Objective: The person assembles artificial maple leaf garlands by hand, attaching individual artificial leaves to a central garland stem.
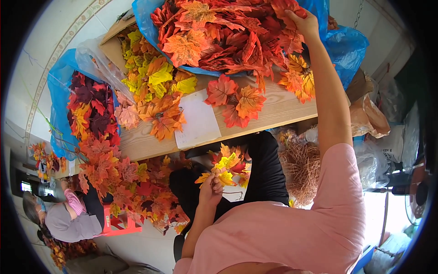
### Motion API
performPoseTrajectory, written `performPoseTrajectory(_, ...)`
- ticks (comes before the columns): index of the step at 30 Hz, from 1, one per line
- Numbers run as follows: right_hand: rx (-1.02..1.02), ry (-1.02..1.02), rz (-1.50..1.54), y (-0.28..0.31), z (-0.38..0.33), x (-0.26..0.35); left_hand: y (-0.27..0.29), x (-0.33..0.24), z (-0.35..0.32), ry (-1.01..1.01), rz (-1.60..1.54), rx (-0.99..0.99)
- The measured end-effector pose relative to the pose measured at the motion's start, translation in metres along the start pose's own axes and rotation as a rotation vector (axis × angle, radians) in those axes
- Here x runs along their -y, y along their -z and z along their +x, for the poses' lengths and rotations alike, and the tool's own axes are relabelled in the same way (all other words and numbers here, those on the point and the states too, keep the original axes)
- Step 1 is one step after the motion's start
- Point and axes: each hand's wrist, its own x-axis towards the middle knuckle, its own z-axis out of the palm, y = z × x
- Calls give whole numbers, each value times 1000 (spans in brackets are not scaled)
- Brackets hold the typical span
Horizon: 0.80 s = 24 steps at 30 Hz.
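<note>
In my lap, my left hand (210, 191) is closed around the stem of an artificial maple leaf spray (228, 163) with yellow, orange and red leaves. My right arm stretches out to the far side of the table, where my right hand (305, 25) pinches red leaves at the edge of a heaped pile of red artificial maple leaves (237, 39). That pile fills a large blue plastic bag (145, 20). Which leaf the right fingers hold is hard to separate from the heap. Red-orange leaves (236, 101) lie on the wooden table (283, 102) in front of the bag.
Left of the pile stand yellow leaves (159, 73) in a cardboard box and a blue bag of dark red leaves (91, 102). A white paper (197, 121) lies at the table edge. Leaf garlands (137, 187) hang down left. Another person (68, 219) sits further left.
</note>
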Motion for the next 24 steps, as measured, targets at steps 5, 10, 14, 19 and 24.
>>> performPoseTrajectory(5, 91, -42, 66, 13, 13, -8, -3, -1, 0, -4, 1, 15)
performPoseTrajectory(10, 78, -100, 340, 18, 14, 4, 0, -1, 1, -10, -4, -15)
performPoseTrajectory(14, 23, -238, 663, 31, 17, 23, 1, -2, 1, -6, -6, -16)
performPoseTrajectory(19, -27, -194, 736, 38, 38, 4, 3, -1, 6, -3, -17, 64)
performPoseTrajectory(24, -78, -271, 801, 51, 31, 31, 2, 0, 4, 12, -28, 20)
